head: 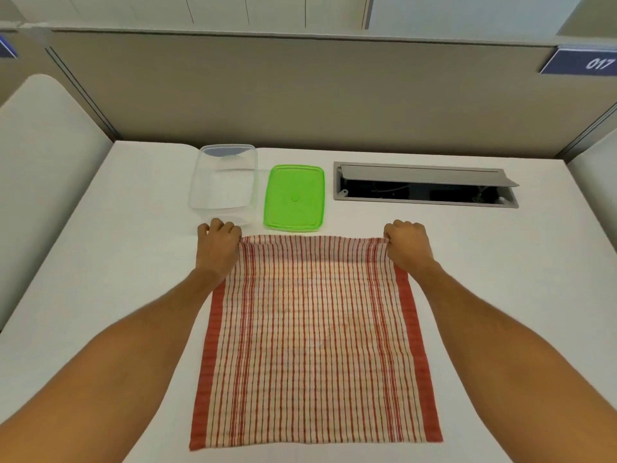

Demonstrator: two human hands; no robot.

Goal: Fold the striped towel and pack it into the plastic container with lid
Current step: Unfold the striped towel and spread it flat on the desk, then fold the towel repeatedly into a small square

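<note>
A red-and-white striped towel (314,342) lies spread on the white table, its near edge close to me. My left hand (217,243) pinches the towel's far left corner and my right hand (405,243) pinches its far right corner; the far edge is pulled taut between them. Just beyond my left hand stands a clear plastic container (224,182), open and empty. Its green lid (294,198) lies flat on the table to the container's right, beyond the towel's far edge.
An open cable hatch (424,190) with a raised grey flap is set into the table at the back right. A beige partition wall (300,91) runs behind the table. White panels flank the table on both sides.
</note>
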